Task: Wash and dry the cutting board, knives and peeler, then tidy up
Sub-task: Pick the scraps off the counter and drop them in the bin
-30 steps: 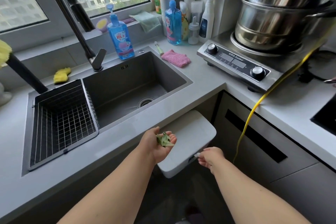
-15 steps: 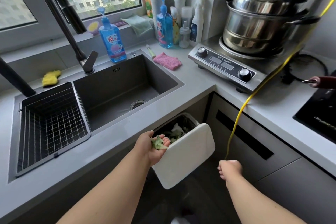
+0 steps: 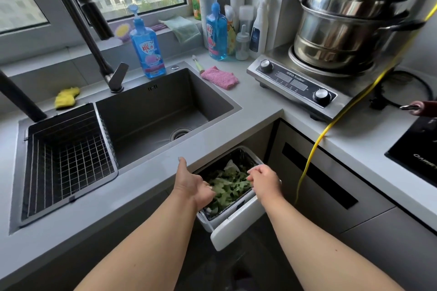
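A white pull-out bin (image 3: 237, 231) under the counter stands open, lined with a black bag and holding green vegetable scraps (image 3: 229, 188). My left hand (image 3: 192, 184) is tipped over the bin's left side, thumb pointing up, fingers angled down toward the scraps. My right hand (image 3: 264, 182) hovers over the bin's right side with fingers loosely bent toward the greens. I see nothing held in either hand. No cutting board, knife or peeler is in view.
Behind the bin is the grey sink (image 3: 153, 113) with a wire basket (image 3: 66, 160) and a black faucet (image 3: 94, 38). Blue dish soap (image 3: 146, 47), a pink cloth (image 3: 220, 77) and a yellow cloth (image 3: 67, 100) lie around it. A steel pot (image 3: 343, 26) and a yellow cable (image 3: 314, 149) are at right.
The bin lid has swung fully open. My left hand turned over above the bin and the scraps it held are gone from its palm. My right hand moved up over the bin.
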Tool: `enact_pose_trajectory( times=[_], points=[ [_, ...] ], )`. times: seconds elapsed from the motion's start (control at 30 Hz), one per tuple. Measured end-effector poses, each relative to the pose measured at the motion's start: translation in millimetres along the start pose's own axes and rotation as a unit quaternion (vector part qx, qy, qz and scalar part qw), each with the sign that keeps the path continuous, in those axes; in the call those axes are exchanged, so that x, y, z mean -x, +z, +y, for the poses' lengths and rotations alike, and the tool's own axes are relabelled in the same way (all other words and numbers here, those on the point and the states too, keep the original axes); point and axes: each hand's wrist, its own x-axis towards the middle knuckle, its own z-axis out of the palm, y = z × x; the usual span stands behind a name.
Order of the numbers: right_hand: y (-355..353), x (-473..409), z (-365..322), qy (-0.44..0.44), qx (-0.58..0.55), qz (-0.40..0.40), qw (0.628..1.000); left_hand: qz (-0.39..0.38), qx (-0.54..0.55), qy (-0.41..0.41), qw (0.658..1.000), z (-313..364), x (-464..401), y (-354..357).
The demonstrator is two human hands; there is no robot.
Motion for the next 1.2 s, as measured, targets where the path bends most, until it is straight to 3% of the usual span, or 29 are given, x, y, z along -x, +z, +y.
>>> enact_pose_trajectory(
  times=[0.1,0.2,0.3,0.37,0.43,0.5,0.63,0.83,0.97,1.2],
  points=[
    [9.1,5.9,-3.5,-0.020,0.028,-0.092,0.995,-0.008,-0.009,-0.007,1.000,-0.4,-1.5,-1.6],
    [19.3,20.4,-14.6,-0.078,-0.027,-0.216,0.973,-0.019,0.015,-0.004,1.000,0.7,-4.0,-5.5],
    [28.5,37.0,-21.4,-0.111,-0.101,-0.261,0.954,-0.049,0.059,-0.003,0.997,3.7,-10.1,-10.2],
    [34.6,36.4,-13.1,-0.130,-0.048,-0.285,0.948,-0.059,0.072,0.004,0.996,4.8,-13.0,-11.7],
    [35.6,25.3,-2.2,-0.116,0.114,-0.270,0.949,-0.049,0.060,0.011,0.997,4.3,-13.4,-11.9],
    [31.6,11.8,4.4,-0.070,0.199,-0.235,0.949,-0.031,0.032,0.012,0.999,4.3,-16.0,-13.9],
    [29.5,0.8,4.2,-0.067,0.170,-0.256,0.949,-0.006,-0.020,0.006,1.000,4.9,-24.6,-21.3],
    [34.9,-9.3,8.0,-0.116,0.198,-0.170,0.958,0.089,-0.156,0.025,0.983,-1.9,-31.0,-21.9],
    [31.5,-12.8,7.8,-0.037,0.100,-0.235,0.966,0.081,-0.142,0.009,0.986,0.0,-29.7,-22.9],
    [24.0,-15.3,11.8,-0.020,0.060,-0.181,0.981,0.073,-0.146,0.004,0.987,-2.0,-25.1,-28.6]
  ],
)
